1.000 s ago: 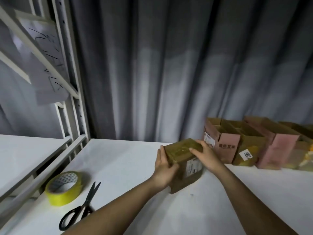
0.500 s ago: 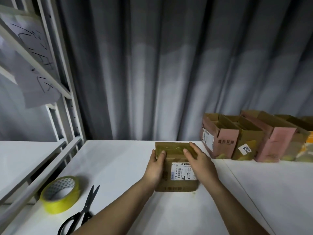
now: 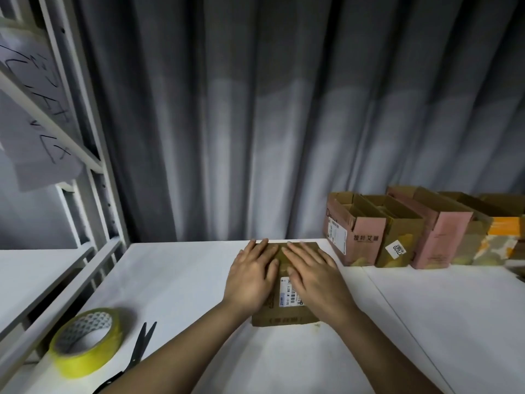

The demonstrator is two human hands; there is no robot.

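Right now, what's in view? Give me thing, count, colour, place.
cardboard box: 1, brown with a white label, table centre, under both hands
tape roll: 1, yellow, table front left
scissors: 1, black, right of the tape roll
open cartons: about 5, pink, brown and orange, row at back right, last one cut off
table: 1, white
shelf rack: 1, pale grey, left
paper sheet: 1, white, handwritten, on the rack
curtain: 1, grey, behind
left hand: flat on the box
right hand: flat on the box
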